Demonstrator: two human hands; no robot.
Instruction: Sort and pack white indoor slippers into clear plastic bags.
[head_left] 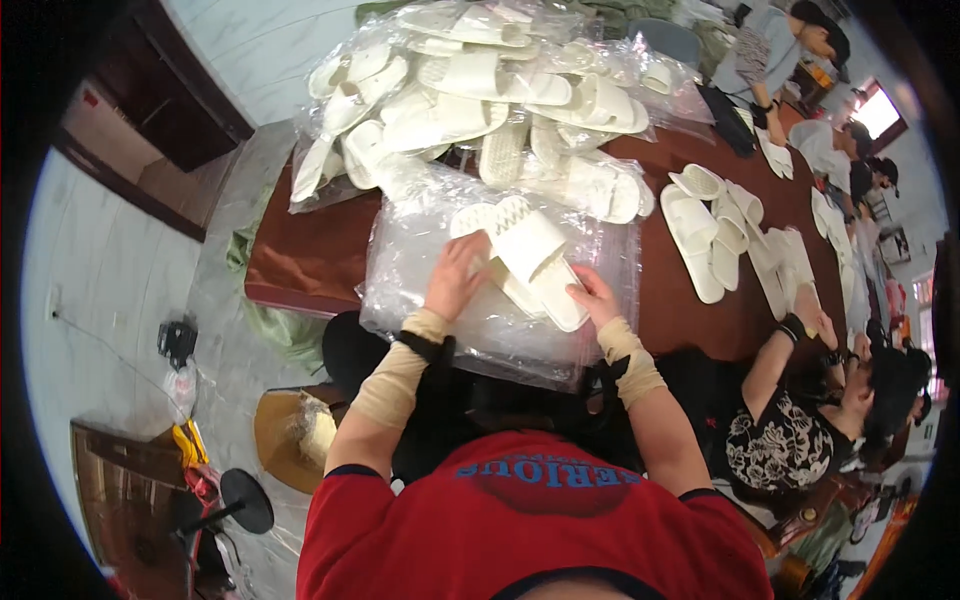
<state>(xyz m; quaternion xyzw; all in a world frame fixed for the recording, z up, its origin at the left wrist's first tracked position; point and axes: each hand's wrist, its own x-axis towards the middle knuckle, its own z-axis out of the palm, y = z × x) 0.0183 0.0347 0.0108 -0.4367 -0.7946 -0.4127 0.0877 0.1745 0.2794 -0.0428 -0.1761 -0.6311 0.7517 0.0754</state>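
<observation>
A pair of white slide slippers [529, 243] lies crossed, one partly over the other, in front of me. Beneath them is a stack of clear plastic bags [420, 290] on the table. My left hand [462, 277] has its fingers closed on the left edge of the slippers. With thumb and fingers, my right hand [597, 299] pinches the heel end of the upper slipper. The lower slipper is partly hidden under the upper one. Tan wraps with dark bands cover both my forearms.
Bagged white slippers [455, 110] form a large pile beyond my hands. Loose white slippers [705, 230] lie to the right on the brown table [665, 325]. A co-worker's hand [815, 322] is near them. An open cardboard box [280, 440] stands on the floor at left.
</observation>
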